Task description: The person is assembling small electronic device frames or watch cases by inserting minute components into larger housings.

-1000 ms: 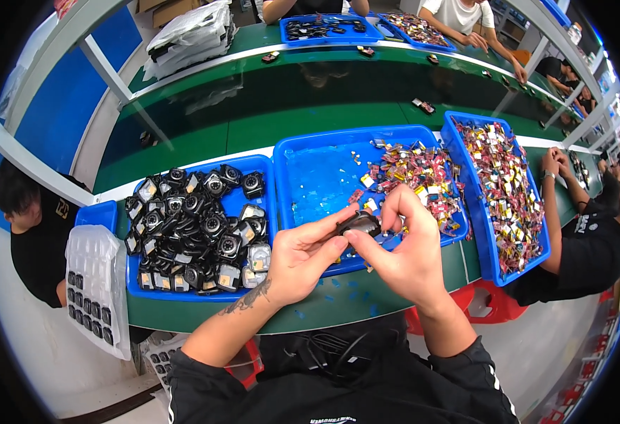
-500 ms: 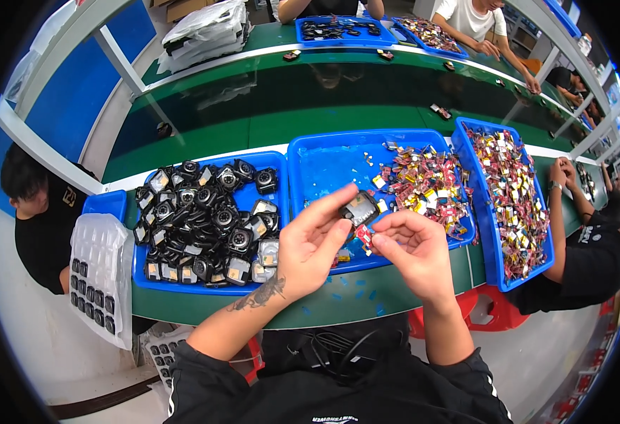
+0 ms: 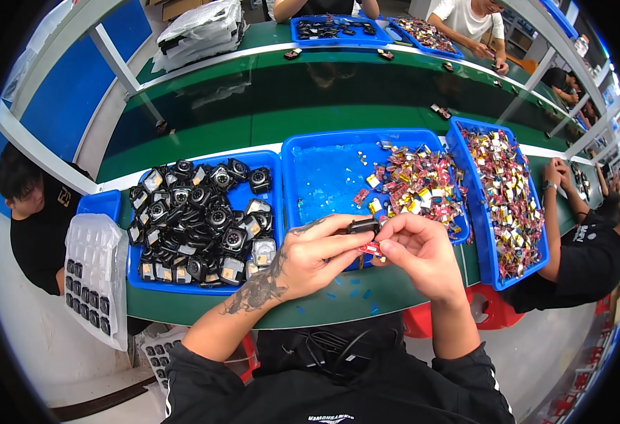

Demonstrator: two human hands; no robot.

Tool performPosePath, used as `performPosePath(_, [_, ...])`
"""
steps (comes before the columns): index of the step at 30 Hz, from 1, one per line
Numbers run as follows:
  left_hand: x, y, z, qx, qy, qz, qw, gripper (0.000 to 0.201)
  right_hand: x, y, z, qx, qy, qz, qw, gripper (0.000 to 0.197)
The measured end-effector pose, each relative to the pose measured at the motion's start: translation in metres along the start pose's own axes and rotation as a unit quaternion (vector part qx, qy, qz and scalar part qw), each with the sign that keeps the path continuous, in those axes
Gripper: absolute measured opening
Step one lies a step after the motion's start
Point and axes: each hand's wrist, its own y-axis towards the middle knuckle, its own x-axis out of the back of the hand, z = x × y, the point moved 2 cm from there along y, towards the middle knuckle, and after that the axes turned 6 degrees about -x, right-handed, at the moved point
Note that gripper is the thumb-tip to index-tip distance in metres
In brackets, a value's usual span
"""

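My left hand (image 3: 311,254) grips a black smartwatch case (image 3: 363,226), now seen nearly edge-on. Just below the case hangs a small red part (image 3: 371,248), like a battery or flexible circuit piece, touching the case. My right hand (image 3: 423,256) has thumb and forefinger pinched at this red part, close against the left fingers. Both hands are above the front edge of the middle blue tray (image 3: 317,177), which holds a heap of similar red, yellow and white pieces (image 3: 423,184). Left of it, a blue tray (image 3: 279,205) is piled with black watch cases (image 3: 197,205).
Another blue tray (image 3: 485,244) of red pieces stands at the right. Blue scraps (image 3: 354,292) lie on the green bench (image 3: 296,311). A white blister tray (image 3: 92,240) with watch cases is at the left. Across the green conveyor (image 3: 288,127) and at both sides, people work.
The watch case has been turned from face-up to edge-on and lowered toward me. My left hand has rolled over, its back now upward. My right hand stays pinched at the red part.
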Motion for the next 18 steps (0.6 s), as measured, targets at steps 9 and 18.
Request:
performPosePath(9, [-0.012, -0.01, 0.013, 0.275, -0.327, -0.032, 0.904, 0.017, -0.004, -0.006, -0.002, 0.026, -0.112, -0.059, 0.992, 0.008])
performPosePath(18, [-0.013, -0.005, 0.008, 0.285, -0.318, -0.059, 0.902, 0.029, -0.018, 0.001, -0.011, 0.091, -0.142, -0.152, 0.974, 0.019])
